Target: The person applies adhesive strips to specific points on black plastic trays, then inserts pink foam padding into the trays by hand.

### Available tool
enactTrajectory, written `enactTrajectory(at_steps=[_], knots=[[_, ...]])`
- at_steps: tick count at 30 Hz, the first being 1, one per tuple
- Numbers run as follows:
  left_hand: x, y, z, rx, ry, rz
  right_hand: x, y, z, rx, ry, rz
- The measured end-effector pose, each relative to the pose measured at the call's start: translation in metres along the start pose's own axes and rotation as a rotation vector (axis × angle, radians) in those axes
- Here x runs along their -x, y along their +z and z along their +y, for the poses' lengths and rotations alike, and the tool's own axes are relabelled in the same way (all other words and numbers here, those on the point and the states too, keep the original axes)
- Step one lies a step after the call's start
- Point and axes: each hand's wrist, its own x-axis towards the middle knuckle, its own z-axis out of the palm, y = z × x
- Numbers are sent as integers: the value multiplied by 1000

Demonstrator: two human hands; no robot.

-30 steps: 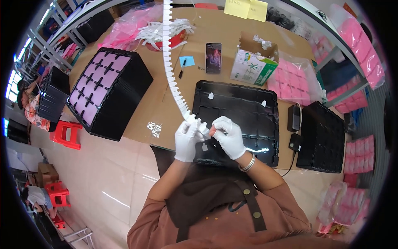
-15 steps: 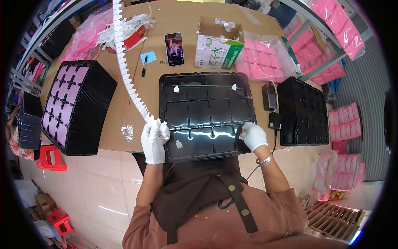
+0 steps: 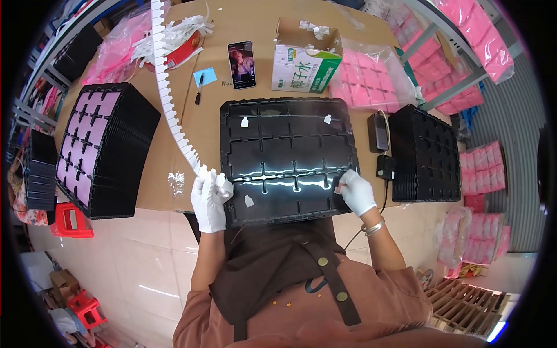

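On the brown table [image 3: 174, 145], seen from the head camera, we find a black compartment tray [image 3: 287, 159] straight ahead. Our gloved left hand [image 3: 210, 200] has its fingers curled closed around the end of a long white strip [image 3: 168, 98] at the tray's left edge. Our gloved right hand [image 3: 357, 191] pinches a small white label [image 3: 338, 188] against the tray's lower right compartment.

Black tray [image 3: 290, 145] with glossy highlights and small white tags [image 3: 244, 122]. White gloves on left hand [image 3: 210, 200] and right hand [image 3: 357, 192]. White notched strip [image 3: 168, 98]. Brown table [image 3: 243, 23]. Green-and-white carton [image 3: 301, 69]. Pink bags [image 3: 365, 81]. Black stack [image 3: 104, 151] with pink top. Red stool [image 3: 71, 221].
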Motion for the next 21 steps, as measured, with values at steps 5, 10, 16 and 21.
enactTrajectory(at_steps=[5,10,16,21], knots=[[2,-9,4,-68,77,-12,2,-13,14,-694,-113,-150],[6,-5,-3,-105,-2,-36,-89,-18,5,-607,42,77],[11,-9,-14,-209,48,-108,-181,6,11,-85,8,206],[12,-19,-16,-200,15,-83,-197,0,22,-196,-29,-80]])
